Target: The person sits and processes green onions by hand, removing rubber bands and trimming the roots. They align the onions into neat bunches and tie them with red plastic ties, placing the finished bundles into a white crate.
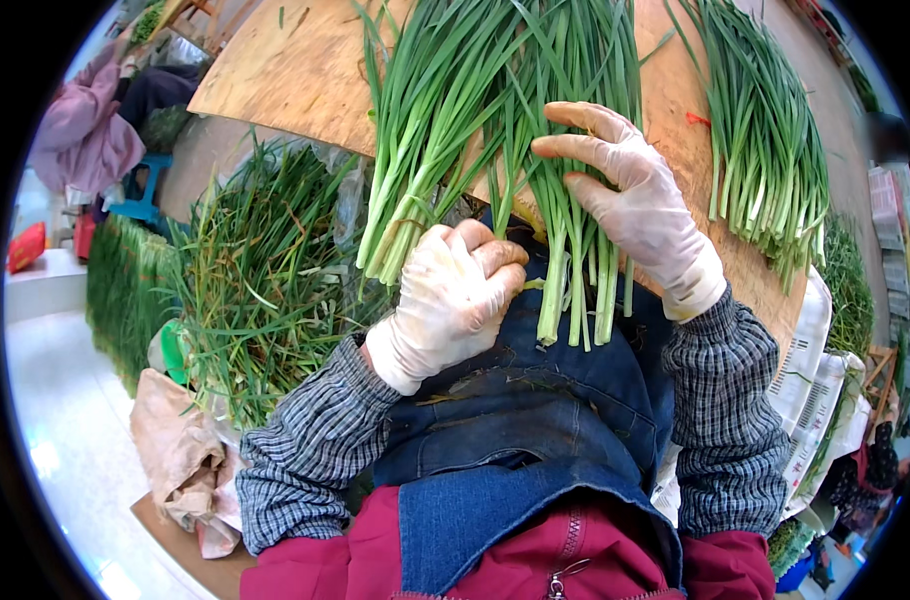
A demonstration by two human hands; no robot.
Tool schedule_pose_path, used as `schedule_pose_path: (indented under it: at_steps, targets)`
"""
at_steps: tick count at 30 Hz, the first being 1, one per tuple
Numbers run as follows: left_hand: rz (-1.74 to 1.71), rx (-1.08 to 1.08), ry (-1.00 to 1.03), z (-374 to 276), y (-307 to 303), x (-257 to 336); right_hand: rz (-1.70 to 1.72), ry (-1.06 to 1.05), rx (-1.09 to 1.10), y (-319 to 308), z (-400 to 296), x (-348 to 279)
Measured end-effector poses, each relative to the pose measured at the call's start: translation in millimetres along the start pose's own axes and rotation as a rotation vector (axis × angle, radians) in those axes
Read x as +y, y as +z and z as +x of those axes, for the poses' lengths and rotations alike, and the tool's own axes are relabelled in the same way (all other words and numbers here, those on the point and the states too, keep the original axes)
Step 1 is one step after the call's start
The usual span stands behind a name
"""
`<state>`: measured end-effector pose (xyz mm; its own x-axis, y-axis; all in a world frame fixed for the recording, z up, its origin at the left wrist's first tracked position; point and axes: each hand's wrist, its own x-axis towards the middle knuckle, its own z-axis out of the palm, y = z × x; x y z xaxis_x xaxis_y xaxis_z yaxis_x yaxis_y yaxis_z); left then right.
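Garlic chives point(455, 120) lie across a wooden board point(297, 67), their pale cut stems hanging over its near edge towards my lap. My left hand point(462, 300), in a thin whitish glove, is curled at the stem ends, its fingertips pinching a yellowish-green bit of stem. My right hand point(635, 195), gloved too, is spread over the stems in the middle with its fingers apart; whether it touches them I cannot tell. Another pile of chives point(762, 150) lies on the board at the right, a small red scrap point(697, 118) beside it.
A large heap of loose, partly browned leaves point(267, 277) stands left of my knees, by a crumpled tan sack point(173, 442). White plastic crates point(804, 405) are stacked at my right. A person in pink point(87, 127) sits at the upper left near a blue stool point(143, 187).
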<state>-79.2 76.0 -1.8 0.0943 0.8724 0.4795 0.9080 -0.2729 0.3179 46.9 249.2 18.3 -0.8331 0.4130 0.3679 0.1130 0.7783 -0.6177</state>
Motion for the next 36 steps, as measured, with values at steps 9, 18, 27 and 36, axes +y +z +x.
schedule_pose_path:
  at_steps: [9,18,27,36]
  targets:
    - [-0.959,0.151,-0.405,-72,-137,-15,-0.278,0.078,-0.099,12,-3,-11]
    - [0.000,0.010,-0.867,-108,-130,-18,-0.353,-0.085,0.055,16,6,-31]
    - [0.597,-0.121,-0.090,5,-40,-25,-0.298,-0.362,-0.057,42,89,-33]
    - [-0.026,-0.034,-0.182,-46,-81,-38,-0.330,-0.173,-0.312,76,102,-2]
